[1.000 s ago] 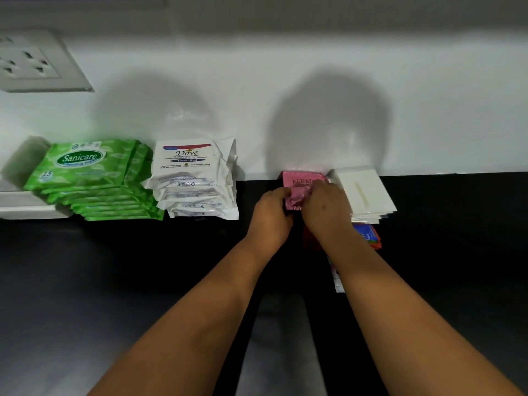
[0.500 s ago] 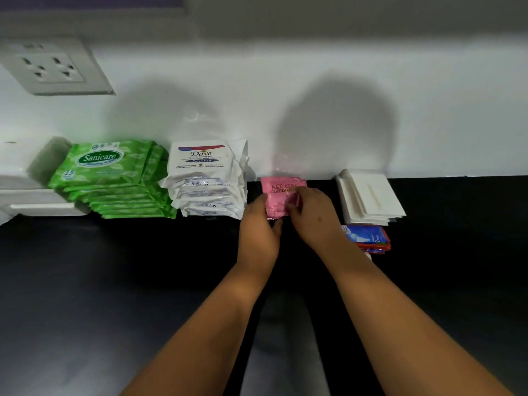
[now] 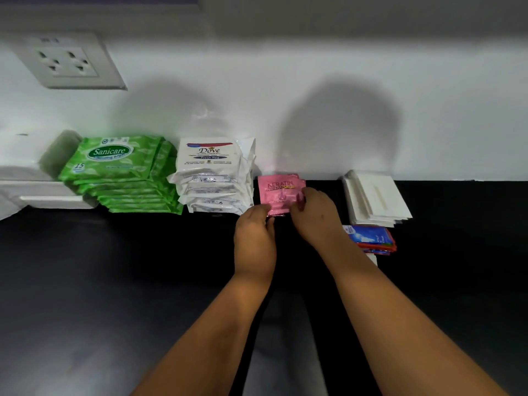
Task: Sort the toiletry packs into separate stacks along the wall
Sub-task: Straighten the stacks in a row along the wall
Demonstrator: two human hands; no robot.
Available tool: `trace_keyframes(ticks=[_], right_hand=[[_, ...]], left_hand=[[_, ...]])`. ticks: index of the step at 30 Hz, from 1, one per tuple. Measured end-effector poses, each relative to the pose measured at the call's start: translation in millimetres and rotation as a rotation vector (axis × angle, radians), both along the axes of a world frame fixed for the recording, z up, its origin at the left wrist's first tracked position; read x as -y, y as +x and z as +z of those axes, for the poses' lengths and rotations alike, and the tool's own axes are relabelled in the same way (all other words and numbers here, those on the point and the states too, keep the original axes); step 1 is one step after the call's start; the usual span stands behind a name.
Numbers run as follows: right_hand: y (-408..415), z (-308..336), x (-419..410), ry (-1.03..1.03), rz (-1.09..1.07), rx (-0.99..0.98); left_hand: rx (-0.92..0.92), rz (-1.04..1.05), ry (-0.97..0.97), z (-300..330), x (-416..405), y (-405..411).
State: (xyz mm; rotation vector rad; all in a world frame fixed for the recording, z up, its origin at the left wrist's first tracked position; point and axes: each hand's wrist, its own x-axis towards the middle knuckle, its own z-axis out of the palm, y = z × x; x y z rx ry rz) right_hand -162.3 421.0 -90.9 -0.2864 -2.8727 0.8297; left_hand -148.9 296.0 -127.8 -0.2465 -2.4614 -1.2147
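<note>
Together, a square pink foil sachet stack point(image 3: 281, 192) at the desk's wall edge is pinched by left hand point(image 3: 254, 238) and right hand point(image 3: 314, 218) fingers.

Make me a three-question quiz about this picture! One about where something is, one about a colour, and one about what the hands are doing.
1. Where is the Dove stack?
A. right of the white pads
B. between the Sanicare stack and the pink sachets
C. in front of the blue sachets

2. What colour are the Sanicare packs?
A. green
B. pink
C. blue

3. What are the two hands doing?
A. resting flat on the counter
B. lifting the white pads
C. holding the pink sachets

Answers:
1 B: the Dove stack sits by the wall with the Sanicare packs to its left and the pink sachets to its right.
2 A: the wrappers are bright green.
3 C: the left hand and right hand each grip the near edge of the pink sachets.
</note>
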Motion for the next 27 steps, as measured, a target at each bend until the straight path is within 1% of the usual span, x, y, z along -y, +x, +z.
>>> trace_keyframes(ticks=[2, 5, 14, 16, 18, 21, 27], right_hand=[[0.4, -2.5, 1.9, 0.013, 0.024, 0.000], [2.1, -8.0, 2.0, 0.034, 0.040, 0.003], [10.1, -12.8, 1.7, 0.138, -0.010, -0.054], [11.3, -10.8, 1.8, 0.145, -0.014, -0.055], [10.6, -9.4, 1.1, 0.154, -0.009, -0.059], [8.2, -8.2, -1.0, 0.140, -0.018, -0.054], [8.3, -8.8, -2.6, 0.116, -0.021, -0.046]], left_hand=[[-0.006, -0.007, -0.045, -1.2, 3.4, -1.0], [-0.023, -0.032, -0.062, -0.5, 5.0, -2.8], [-0.033, -0.057, -0.097, -1.2, 0.8, -9.9], [0.003, -0.051, -0.065, -3.4, 0.3, -10.5], [0.029, -0.049, -0.091, -4.4, -0.6, -10.9], [0.006, -0.060, -0.179, -4.7, -1.6, -10.4], [0.010, -0.059, -0.183, -3.5, -1.3, -8.5]])
